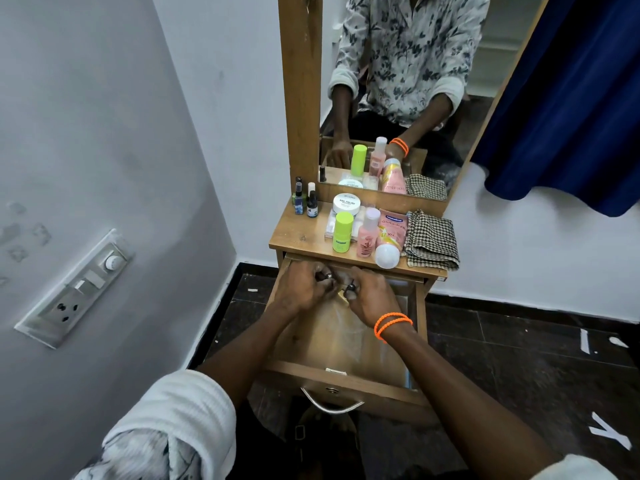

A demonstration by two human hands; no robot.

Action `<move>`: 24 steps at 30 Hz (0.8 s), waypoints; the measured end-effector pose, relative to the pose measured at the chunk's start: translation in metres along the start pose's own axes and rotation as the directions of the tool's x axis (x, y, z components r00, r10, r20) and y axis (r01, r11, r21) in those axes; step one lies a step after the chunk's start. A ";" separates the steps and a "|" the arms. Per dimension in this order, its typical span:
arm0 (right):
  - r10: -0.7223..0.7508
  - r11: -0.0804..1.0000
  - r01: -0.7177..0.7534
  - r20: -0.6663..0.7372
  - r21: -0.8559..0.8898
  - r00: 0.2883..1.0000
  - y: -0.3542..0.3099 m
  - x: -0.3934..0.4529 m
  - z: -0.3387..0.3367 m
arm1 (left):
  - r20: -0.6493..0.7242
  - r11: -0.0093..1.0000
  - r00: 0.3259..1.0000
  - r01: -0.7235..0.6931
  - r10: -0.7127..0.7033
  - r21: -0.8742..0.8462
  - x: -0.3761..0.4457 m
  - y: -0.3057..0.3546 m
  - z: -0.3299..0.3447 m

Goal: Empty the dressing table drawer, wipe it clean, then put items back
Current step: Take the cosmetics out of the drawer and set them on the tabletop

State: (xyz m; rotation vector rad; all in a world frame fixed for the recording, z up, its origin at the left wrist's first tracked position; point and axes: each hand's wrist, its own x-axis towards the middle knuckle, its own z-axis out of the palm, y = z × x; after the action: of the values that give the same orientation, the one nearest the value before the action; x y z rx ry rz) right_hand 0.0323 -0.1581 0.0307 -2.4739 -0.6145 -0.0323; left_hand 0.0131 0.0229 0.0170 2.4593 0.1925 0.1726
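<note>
The wooden drawer (346,370) of the dressing table is pulled out toward me. Both hands reach into its far end, close together. My left hand (301,289) is closed around a small dark-capped bottle (325,273). My right hand (372,301), with orange bands at the wrist, grips another small dark-capped bottle (350,289). The drawer's floor nearer to me is bare wood with a sheen. On the tabletop (298,233) stand nail polish bottles (304,202), a white jar (346,204), a green-capped bottle (343,232), a pink bottle (367,237), a pink tube (391,233) and a folded checked cloth (433,240).
A mirror (398,98) rises behind the tabletop. A white wall with a switch panel (76,289) is to the left. A blue curtain (571,98) hangs at the right. Dark tiled floor (519,358) surrounds the table. The drawer's metal handle (330,405) points at me.
</note>
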 end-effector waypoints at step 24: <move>-0.166 0.982 0.166 0.001 0.090 0.986 -0.112 0.066 -0.053 | -0.092 0.992 0.988 -0.128 0.128 0.002 0.028 -0.006 -0.141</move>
State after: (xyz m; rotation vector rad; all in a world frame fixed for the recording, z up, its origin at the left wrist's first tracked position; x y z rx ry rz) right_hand 0.0488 -0.0784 0.1450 -2.3324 -0.8073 -0.0576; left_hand 0.0155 0.1184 0.1245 2.4626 0.0731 0.3418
